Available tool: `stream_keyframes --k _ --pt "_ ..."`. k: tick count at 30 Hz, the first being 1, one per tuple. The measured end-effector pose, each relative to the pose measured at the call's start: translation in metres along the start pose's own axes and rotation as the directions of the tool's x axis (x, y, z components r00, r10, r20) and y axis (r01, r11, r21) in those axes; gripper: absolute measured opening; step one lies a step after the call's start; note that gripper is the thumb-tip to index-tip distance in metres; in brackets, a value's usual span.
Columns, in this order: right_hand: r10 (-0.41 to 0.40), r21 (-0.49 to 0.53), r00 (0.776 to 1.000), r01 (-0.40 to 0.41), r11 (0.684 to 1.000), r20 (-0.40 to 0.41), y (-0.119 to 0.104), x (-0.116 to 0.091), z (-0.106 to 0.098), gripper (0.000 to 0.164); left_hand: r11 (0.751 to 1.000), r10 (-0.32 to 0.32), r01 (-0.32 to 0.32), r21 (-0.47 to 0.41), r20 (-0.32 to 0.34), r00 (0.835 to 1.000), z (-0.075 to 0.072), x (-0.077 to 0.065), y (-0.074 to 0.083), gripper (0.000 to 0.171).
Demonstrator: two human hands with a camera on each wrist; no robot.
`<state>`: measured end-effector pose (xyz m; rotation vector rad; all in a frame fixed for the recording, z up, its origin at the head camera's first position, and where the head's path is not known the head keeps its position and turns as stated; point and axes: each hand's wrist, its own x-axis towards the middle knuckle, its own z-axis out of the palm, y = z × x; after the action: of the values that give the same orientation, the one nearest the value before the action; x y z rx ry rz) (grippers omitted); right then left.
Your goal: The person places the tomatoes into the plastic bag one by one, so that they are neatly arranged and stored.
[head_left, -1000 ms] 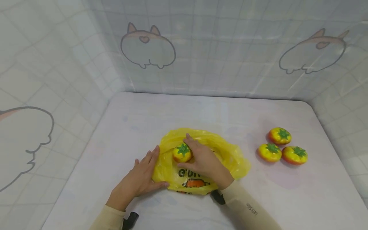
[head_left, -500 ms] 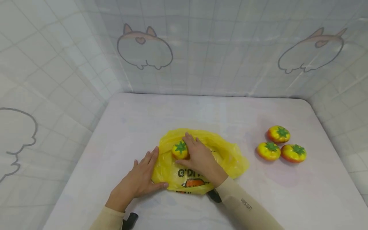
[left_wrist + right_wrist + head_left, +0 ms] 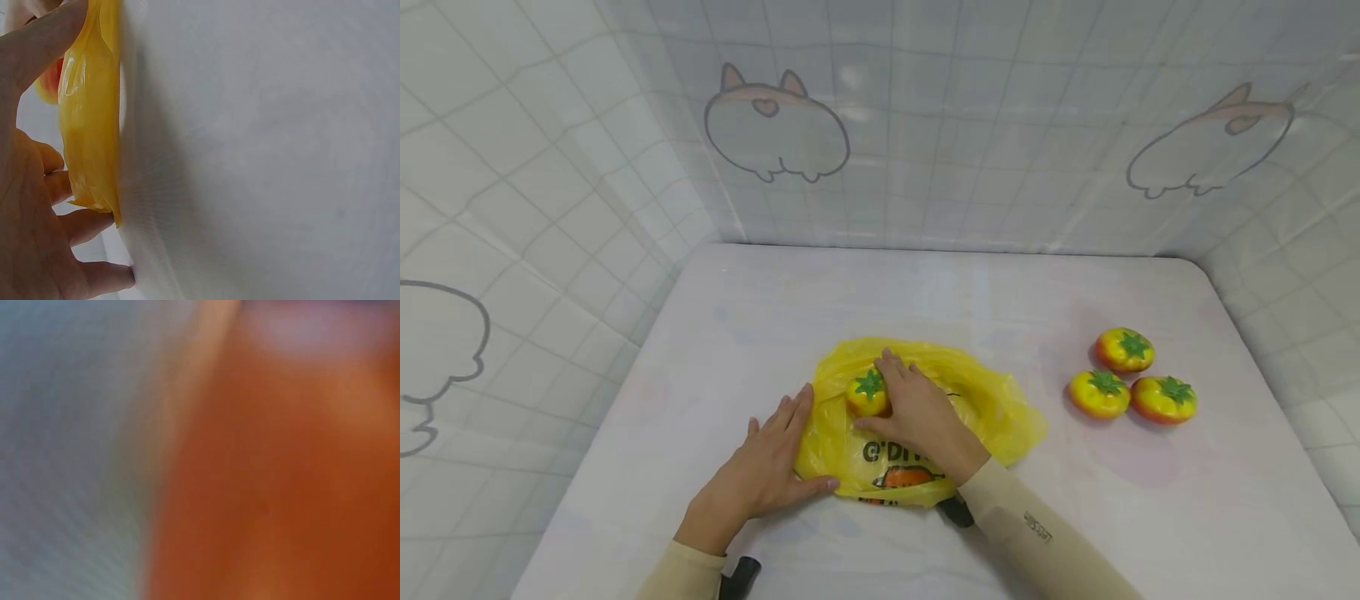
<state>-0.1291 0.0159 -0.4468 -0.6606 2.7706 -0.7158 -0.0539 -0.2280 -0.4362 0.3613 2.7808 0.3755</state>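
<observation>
Right hand (image 3: 927, 412) grips yellow fruit (image 3: 865, 393)—seemingly placing it, release needed next—in or perhaps on the yellow bag (image 3: 826, 454) touching the left hand's (image 3: 760, 467) straight fingers.

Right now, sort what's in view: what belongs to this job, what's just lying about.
In the job, apparently:
yellow bag, touched by the left hand
green-topped fruit, in the right hand

Lying about:
three similar fruits on the table, untouched, though possibly wanted later
</observation>
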Motion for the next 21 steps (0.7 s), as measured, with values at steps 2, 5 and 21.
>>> stream_keyframes --k 2,5,21 --pt "0.003 0.003 1.0 -0.003 1.0 0.003 -0.0008 -0.0002 -0.0006 0.101 1.0 0.001 -0.001 0.002 -0.001 1.0 -0.0001 0.0003 0.0 0.128" --pt "0.006 0.007 1.0 -0.006 1.0 0.006 -0.0015 -0.0009 -0.0006 0.104 1.0 0.0 0.0 0.0 -0.002 1.0 0.0 0.0004 0.0002 0.128" --pt "-0.051 0.054 0.994 0.056 0.997 -0.094 0.0075 -0.0062 -0.0049 0.116 1.0 -0.001 0.001 0.007 -0.011 1.0 0.0042 0.0022 -0.0003 0.128"
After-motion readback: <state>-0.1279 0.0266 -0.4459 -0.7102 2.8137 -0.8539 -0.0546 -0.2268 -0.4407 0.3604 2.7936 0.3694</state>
